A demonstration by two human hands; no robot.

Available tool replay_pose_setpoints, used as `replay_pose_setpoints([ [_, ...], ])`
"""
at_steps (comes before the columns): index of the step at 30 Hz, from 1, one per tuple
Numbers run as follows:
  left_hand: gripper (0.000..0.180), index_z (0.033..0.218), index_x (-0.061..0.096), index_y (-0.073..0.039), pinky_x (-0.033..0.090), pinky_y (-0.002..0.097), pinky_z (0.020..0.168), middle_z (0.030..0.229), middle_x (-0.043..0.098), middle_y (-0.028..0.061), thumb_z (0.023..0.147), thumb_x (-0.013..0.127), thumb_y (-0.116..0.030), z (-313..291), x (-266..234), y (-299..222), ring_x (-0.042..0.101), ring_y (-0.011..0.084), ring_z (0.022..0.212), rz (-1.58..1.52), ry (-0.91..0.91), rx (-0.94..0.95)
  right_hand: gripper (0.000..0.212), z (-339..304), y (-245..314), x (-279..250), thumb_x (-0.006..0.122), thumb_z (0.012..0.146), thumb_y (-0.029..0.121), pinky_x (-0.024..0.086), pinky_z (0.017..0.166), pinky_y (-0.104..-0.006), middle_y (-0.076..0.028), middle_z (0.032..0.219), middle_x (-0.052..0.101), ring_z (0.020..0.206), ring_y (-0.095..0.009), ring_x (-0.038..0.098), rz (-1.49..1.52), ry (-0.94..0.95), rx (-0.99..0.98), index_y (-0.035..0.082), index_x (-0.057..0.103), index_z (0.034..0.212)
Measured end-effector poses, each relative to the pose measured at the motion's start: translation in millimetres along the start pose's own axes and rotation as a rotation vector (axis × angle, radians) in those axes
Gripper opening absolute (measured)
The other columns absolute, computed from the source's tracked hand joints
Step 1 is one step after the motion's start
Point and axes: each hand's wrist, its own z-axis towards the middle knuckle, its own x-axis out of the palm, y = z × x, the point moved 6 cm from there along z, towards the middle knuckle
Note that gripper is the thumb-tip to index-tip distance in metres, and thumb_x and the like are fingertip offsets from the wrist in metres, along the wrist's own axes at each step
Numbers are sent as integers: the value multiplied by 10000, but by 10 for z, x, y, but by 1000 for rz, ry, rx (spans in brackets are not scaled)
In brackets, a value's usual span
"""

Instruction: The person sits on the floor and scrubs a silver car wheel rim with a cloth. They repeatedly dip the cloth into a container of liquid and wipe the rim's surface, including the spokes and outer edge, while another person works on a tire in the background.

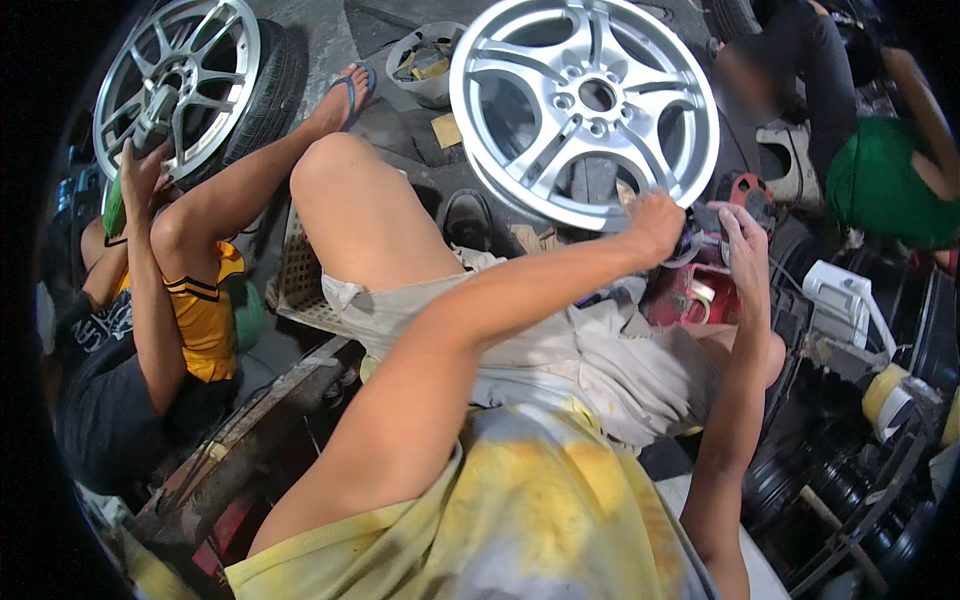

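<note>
When viewed from above, past bent bare knees: silver wheel (572,88) at upper centre, face up, with curved double spokes around an open hub. Near its lower right rim, left hand (657,225), with fingers curled inward; impossible to tell whether pinching anything. Just beside it, right hand (745,238), with fingers extended upward, close against a small dark item (708,218) too indistinct to name; impossible to tell whether gripped or only touched. Below both hands, near the right knee, red container (725,285), open at the top, with a pale ring-shaped roll (702,300) inside; remaining contents not distinguishable. Left of the silver wheel, round grey bucket (430,95), open, with yellowish-brown pieces (434,70) inside; just outside it, similar flat piece (447,131) on the ground. Beside the left thigh, perforated beige crate (303,262), with interior mostly hidden. At right, white plastic vessel (838,293) with a handle; contents not visible. At upper left, second wheel (188,78) with slender spokes, beside black tyre (268,100), and another person's hand (146,168) around a grey tool (156,118). At upper right, another person in green garment (885,185).
</note>
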Motion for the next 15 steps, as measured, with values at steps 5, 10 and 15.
replay_pose_setpoints([
  [5, 200, 950, 747, 21, 572, 512, 875, 1002, 710, 262, 765, 675, -5, -461, -283, 690, 704, 430, 981, 12, 320, 45, 289, -18, -128, 39, 524, 1075, 221, 538, 834, -293, -27, 1024, 721, 909, -110, 638, 61, 63, 11, 24, 732, 1112],
  [10, 247, 1007, 701, 10, 554, 484, 887, 1070, 663, 224, 772, 651, -47, -712, -963, 1067, 679, 392, 1010, 25, 529, 179, 289, -188, -256, 490, 511, 1001, 209, 550, 820, -400, -116, 950, 727, 885, -230, 678, -176, 403, -114, 6, 716, 1016],
  [15, 245, 980, 688, -38, 582, 439, 830, 1099, 615, 141, 745, 755, -46, -848, -970, 940, 669, 322, 1034, 376, 318, 405, 350, -629, -675, 1843, 520, 979, 272, 553, 837, -503, -216, 956, 735, 932, -434, 701, -644, 730, -164, -2, 710, 875],
])
